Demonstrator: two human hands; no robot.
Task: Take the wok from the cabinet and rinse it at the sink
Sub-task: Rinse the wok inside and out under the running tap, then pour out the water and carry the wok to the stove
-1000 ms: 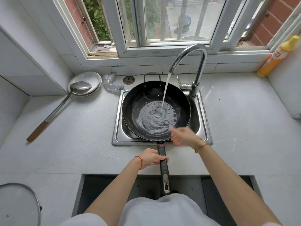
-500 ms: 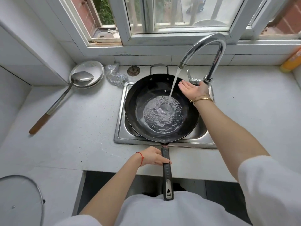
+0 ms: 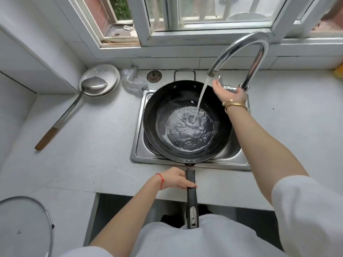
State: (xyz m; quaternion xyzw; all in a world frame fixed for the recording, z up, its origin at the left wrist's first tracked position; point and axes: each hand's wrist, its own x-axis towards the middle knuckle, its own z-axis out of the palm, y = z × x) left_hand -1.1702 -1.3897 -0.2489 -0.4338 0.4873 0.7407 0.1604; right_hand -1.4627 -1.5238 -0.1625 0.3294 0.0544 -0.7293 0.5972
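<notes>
The black wok (image 3: pixel 159 115) rests across the steel sink (image 3: pixel 138 151) with its long handle pointing toward me. My left hand (image 3: pixel 176 179) grips that handle (image 3: pixel 191 199) close to the pan. Water streams from the curved tap (image 3: pixel 248 45) into the wok and pools at its bottom. My right hand (image 3: pixel 225 90) is stretched out, palm up, at the tap's lever (image 3: pixel 230 88) beside the water stream, fingers straight and touching the lever.
A metal ladle (image 3: pixel 74 106) lies on a white plate (image 3: pixel 109 71) at the back left, beside a steel scourer (image 3: pixel 132 82) and a sink strainer (image 3: pixel 154 76). A glass lid (image 3: pixel 24 225) sits at the near left. The window ledge runs behind the tap.
My right hand left the wok's near rim, travelled up and to the far right, and now lies against the tap lever. More water has pooled in the wok. The left hand stays on the handle.
</notes>
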